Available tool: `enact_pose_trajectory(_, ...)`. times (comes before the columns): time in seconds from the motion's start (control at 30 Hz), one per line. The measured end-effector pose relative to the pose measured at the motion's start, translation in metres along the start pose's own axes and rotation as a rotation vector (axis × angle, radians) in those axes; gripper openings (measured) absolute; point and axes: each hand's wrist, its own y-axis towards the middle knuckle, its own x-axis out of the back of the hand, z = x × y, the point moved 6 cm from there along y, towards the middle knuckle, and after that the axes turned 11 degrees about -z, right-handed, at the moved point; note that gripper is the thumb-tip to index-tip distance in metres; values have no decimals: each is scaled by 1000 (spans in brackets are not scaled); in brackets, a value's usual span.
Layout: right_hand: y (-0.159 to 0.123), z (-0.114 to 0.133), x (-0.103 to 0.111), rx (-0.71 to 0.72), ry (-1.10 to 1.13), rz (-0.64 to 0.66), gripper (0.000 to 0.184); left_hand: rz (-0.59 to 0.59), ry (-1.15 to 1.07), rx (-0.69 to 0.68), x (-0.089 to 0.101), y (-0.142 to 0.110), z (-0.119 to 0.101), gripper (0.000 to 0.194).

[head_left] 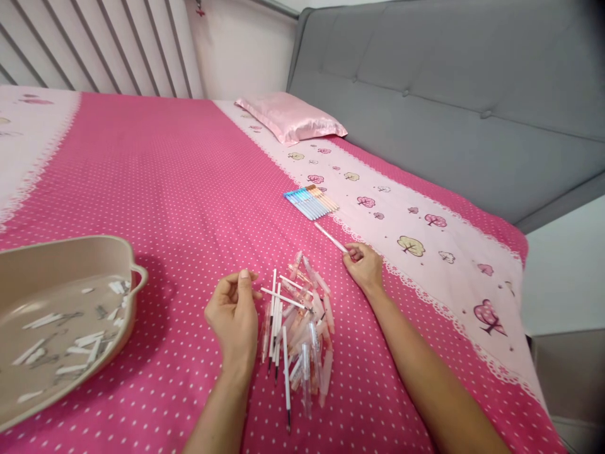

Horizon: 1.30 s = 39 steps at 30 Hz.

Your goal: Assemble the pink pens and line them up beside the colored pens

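Note:
A heap of loose pen parts (pixel 300 321), clear barrels and white refills, lies on the pink dotted bedspread (pixel 189 189) in front of me. My left hand (pixel 235 312) hovers beside the heap's left edge, fingers curled together in a pinch, with one white refill (pixel 282 297) running from its fingertips. My right hand (pixel 363 265) rests on the bed just right of the heap, fingers closed on a white pen (pixel 331 238) that points away toward a neat row of finished pens (pixel 311 200) with blue and orange caps.
A beige tub (pixel 135 277) with small white pieces inside sits at the left. A pink satin pillow (pixel 290 118) lies at the bed's far end, against a grey padded headboard (pixel 449 82). The bed's edge drops off at the right.

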Motion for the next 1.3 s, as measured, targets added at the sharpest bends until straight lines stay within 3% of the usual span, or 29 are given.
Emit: enact_pose_trajectory(1.3,2,-5,-1,15,53,-26,26,-21,-13,10,0,1,0,24)
